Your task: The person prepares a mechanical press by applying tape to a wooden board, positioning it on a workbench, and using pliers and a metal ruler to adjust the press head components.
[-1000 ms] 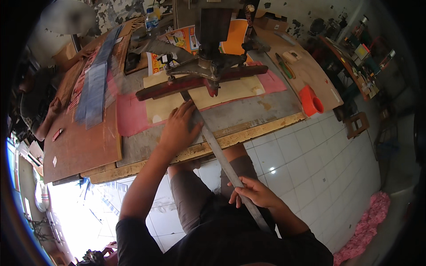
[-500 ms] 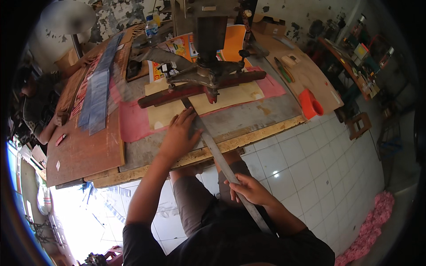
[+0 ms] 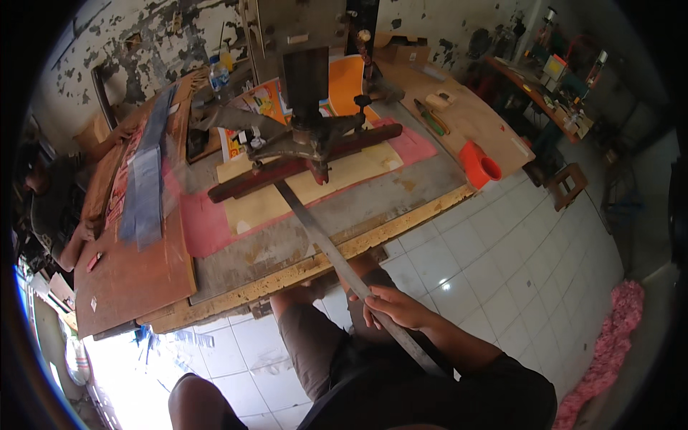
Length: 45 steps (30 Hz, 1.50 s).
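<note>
My right hand [image 3: 396,307] is wrapped round a long flat grey metal bar [image 3: 326,247] near its lower end. The bar slants from beside my body up over the table edge. Its far tip rests under a dark red pressing bar [image 3: 236,185] of a heavy metal press [image 3: 308,129]. Beneath the press lie a cream sheet [image 3: 265,210] and a pink sheet [image 3: 197,222] on the grey tabletop. Of my left arm only a bent part shows at the lower left; the left hand is out of the picture.
Clear blue-tinted plastic strips [image 3: 143,186] lie on a brown board [image 3: 136,287] at the left, where another person sits. On the right side board are green-handled pliers [image 3: 432,118] and an orange-red ring-shaped piece [image 3: 479,166]. A wooden stool [image 3: 567,186] stands on the tiled floor.
My left hand has let go of the metal bar and dropped back out of the picture at the lower left. My right hand keeps its hold. The whole view has shifted slightly.
</note>
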{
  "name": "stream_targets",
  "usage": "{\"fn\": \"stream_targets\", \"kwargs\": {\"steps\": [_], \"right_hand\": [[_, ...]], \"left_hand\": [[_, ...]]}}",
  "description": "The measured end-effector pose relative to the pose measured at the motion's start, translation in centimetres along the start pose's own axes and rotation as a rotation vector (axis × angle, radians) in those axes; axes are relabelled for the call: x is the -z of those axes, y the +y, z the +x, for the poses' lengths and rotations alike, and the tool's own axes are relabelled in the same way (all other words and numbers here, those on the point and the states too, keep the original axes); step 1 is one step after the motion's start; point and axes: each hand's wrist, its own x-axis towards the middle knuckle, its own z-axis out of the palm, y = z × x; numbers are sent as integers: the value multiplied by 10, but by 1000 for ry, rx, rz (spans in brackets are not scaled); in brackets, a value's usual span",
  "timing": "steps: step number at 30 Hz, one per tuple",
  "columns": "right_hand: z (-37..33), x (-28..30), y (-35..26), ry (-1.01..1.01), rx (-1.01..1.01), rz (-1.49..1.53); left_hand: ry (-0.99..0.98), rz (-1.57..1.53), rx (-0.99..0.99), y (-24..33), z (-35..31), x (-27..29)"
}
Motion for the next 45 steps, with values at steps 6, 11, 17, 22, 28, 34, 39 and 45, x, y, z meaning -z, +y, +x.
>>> {"fn": "stream_targets", "kwargs": {"steps": [6, 11, 17, 22, 28, 34, 39, 45], "right_hand": [[9, -5, 11, 65, 122, -31], [0, 7, -5, 411, 296, -509], [19, 10, -92, 635, 574, -871], [74, -3, -137, 649, 921, -1050], [166, -20, -183, 648, 1211, -1237], [234, -40, -225, 681, 1349, -1455], [262, -27, -233, 690, 1357, -1543], [266, -34, -237, 683, 1413, -1525]], "left_hand": [[-24, 18, -70, 1, 13, 12], [-1, -9, -91, -1, 13, 9], [3, 1, -118, 6, 19, 23], [-2, 5, -103, 15, 18, 37], [25, -9, -88, 23, 17, 46], [49, -15, -50, 29, 7, 54], [105, -49, 5, 34, -1, 58], [300, -133, 158, 49, -16, 69]]}}
